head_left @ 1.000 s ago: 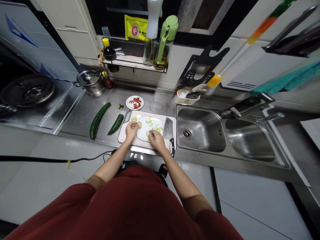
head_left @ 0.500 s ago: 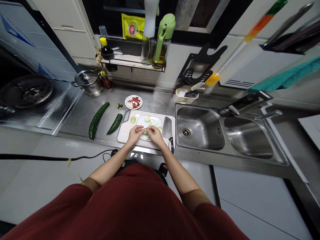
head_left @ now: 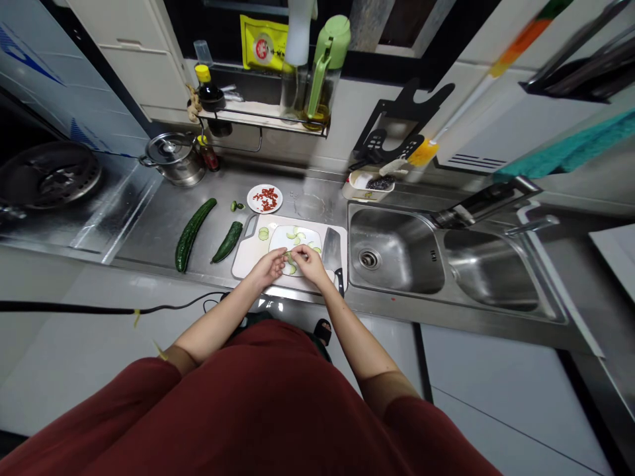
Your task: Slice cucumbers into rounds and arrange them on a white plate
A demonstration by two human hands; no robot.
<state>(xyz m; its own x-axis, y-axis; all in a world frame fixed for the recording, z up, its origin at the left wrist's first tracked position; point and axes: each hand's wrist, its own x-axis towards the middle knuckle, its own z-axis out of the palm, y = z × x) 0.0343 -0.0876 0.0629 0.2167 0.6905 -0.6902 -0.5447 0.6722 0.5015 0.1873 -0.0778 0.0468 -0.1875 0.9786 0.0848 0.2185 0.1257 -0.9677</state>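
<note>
Over a white plate [head_left: 278,239] on the cutting board [head_left: 244,264], my two hands meet at a thin cucumber slice [head_left: 289,255]. My left hand [head_left: 269,268] has its palm turned partly up, fingers curled and thumb and forefinger at the slice's left side. From the right, my right hand [head_left: 309,263] pinches the slice, its fingertips partly hiding it. Several pale green cucumber slices [head_left: 296,235] lie along the plate's rim. Two or so round slices [head_left: 263,233] rest on the board's left part. A knife [head_left: 333,250] lies on the board's right side, handle toward me.
Left of the board lie a long cucumber [head_left: 193,235] and a cut cucumber [head_left: 228,242]. Behind are cucumber ends [head_left: 237,206], a plate of red pieces [head_left: 265,208] and a clear dish [head_left: 310,208]. A double sink [head_left: 397,251] is at right, a steel pot [head_left: 173,162] at left.
My left hand has rolled palm-up and its lower fingers have loosened a little. My right hand stays close by, still pinching. The view has shifted slightly.
</note>
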